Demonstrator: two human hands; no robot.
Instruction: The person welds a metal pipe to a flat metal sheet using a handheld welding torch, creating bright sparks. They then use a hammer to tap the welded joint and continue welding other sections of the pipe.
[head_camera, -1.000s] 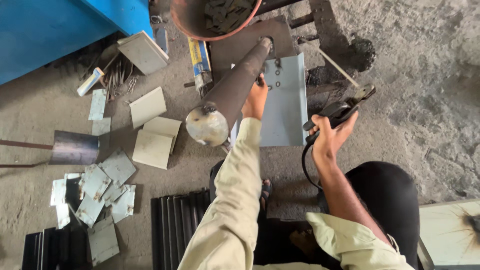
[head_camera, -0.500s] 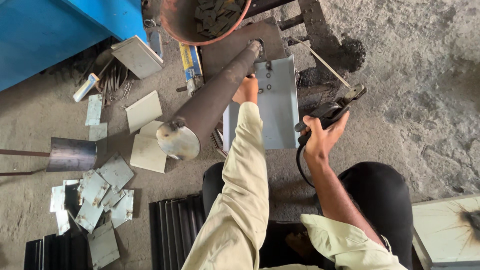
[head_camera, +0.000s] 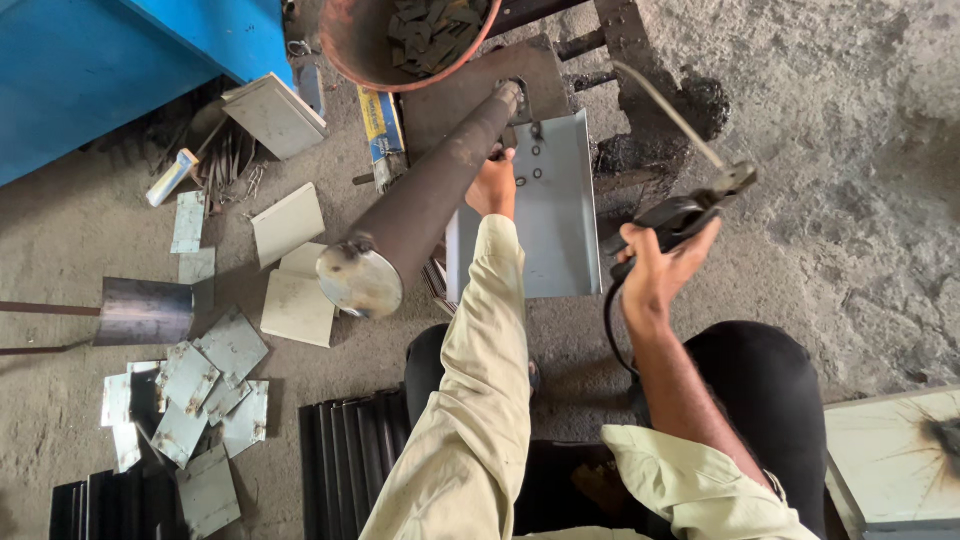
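**Kid:** Is there a box or packet anywhere?

**Helper:** Yes, 1 long thin packet. It is yellow and blue and lies on the floor, just under the round rusty bowl at the top. A small white tube lies far to its left, near the big blue wall.

**Kid:** What is the left hand doing?

**Helper:** The left hand is curled around the dark pipe, close to its far end. The pipe is long, round and dull brown, with a shiny flat cap facing us. It slants over a smooth grey metal sheet with little holes and bent-up edges.

**Kid:** And the right hand?

**Helper:** The right hand is closed around the black welding holder. A thin rod sticks out of it toward the top, and a black cable hangs below. The fingers are partly hidden, so the grip may be looser than it looks.

**Kid:** What else is on the floor?

**Helper:** Flat grey metal pieces lie in a heap at the left. Pale square tiles lie near the pipe's cap. The concrete floor is rough and grey.
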